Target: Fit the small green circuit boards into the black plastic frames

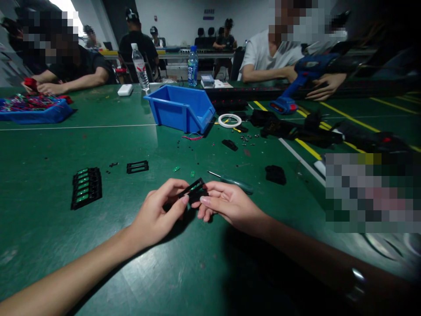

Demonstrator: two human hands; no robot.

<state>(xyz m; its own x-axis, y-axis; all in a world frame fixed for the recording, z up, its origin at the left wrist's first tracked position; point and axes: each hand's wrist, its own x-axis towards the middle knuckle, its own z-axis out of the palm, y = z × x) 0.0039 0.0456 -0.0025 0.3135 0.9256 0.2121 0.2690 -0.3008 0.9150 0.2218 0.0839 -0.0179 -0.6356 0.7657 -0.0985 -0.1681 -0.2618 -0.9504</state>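
Note:
Both of my hands hold one small black plastic frame [194, 188] with a green part inside, just above the green table [49, 145]. My left hand [158, 215] pinches its left end between thumb and fingers. My right hand [226, 204] grips its right end. A screwdriver with a green handle [235, 182] lies just beyond my right hand. To the left lies a row of several finished black frames with green inserts [86, 187], and a single empty black frame [137, 166] sits behind them.
A blue bin [179, 107] stands mid-table, with a tape roll [229, 120] and small black parts [275, 174] to its right. Two water bottles [140, 68] stand behind. Other people work at the far side; one holds a blue power tool [304, 77]. A blue tray [33, 109] lies far left.

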